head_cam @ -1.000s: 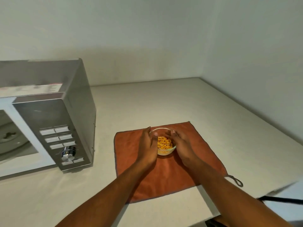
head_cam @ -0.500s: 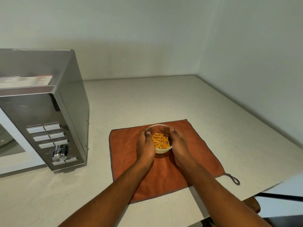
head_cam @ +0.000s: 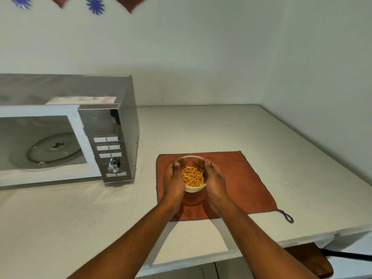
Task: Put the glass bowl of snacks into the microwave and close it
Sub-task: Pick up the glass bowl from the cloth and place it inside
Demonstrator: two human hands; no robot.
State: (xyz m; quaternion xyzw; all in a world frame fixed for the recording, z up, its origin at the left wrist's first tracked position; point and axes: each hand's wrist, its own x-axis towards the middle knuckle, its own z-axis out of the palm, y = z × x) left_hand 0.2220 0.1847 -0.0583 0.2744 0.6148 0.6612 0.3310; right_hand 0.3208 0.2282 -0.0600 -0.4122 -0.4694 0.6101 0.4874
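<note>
A small glass bowl [head_cam: 192, 178] filled with orange stick snacks is cupped between both hands above an orange cloth [head_cam: 237, 182]. My left hand [head_cam: 173, 181] wraps its left side and my right hand [head_cam: 214, 182] wraps its right side. A shadow on the cloth under the bowl suggests it is lifted slightly. To the left stands a steel microwave [head_cam: 112, 121] with its cavity open, showing the glass turntable [head_cam: 53, 151] inside. The microwave door is out of view.
The microwave's control panel [head_cam: 109, 156] with buttons and a knob faces me. The pale countertop [head_cam: 201, 127] runs back to a wall corner on the right. The counter's front edge lies near my forearms, with a brown board [head_cam: 310, 260] and a black cable below.
The bowl has risen a little off the cloth between my hands. My view has tilted up and swung left, bringing the open microwave cavity and turntable into sight.
</note>
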